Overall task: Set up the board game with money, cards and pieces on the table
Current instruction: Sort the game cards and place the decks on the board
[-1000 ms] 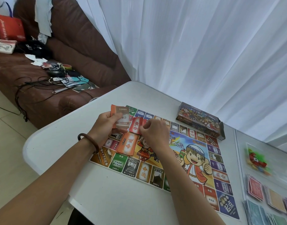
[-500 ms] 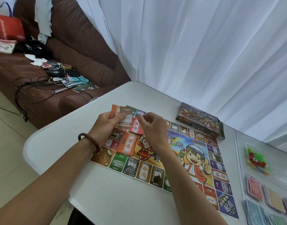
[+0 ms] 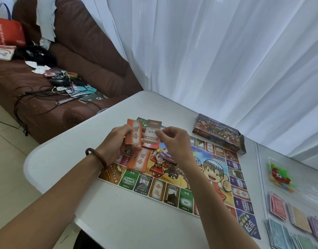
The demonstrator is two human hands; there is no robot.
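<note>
Head view, step in hand looks like card sorting, with the board laid out and the money already stacked. Left hand (image 3: 116, 142) curls round a fanned card stack (image 3: 134, 135), orange back in front, held just above the far-left corner of the board (image 3: 169, 194). Just right of that, a brown-edged card (image 3: 150, 136) stands up out of the fan. A red card (image 3: 151, 146) peeks out below it. Right hand (image 3: 174, 144) pinches the brown card's right edge with thumb and forefinger, other fingers loosely curled, nothing else held. Under the hands, an orange pile (image 3: 137, 161) lies on the board's picture area, a bit skewed. Board sits flat on the white table (image 3: 79, 173). Game box (image 3: 217, 135) lies beyond the far edge of the board, end flap open. Far right, well apart from the hands: bag of pieces (image 3: 280, 175), unopened as far as I can tell, and coloured slip stacks (image 3: 278, 206), likely the money. Next move, my guess: pull the brown card free alone and drop it on a matching pile. None shows yet for brown.
</note>
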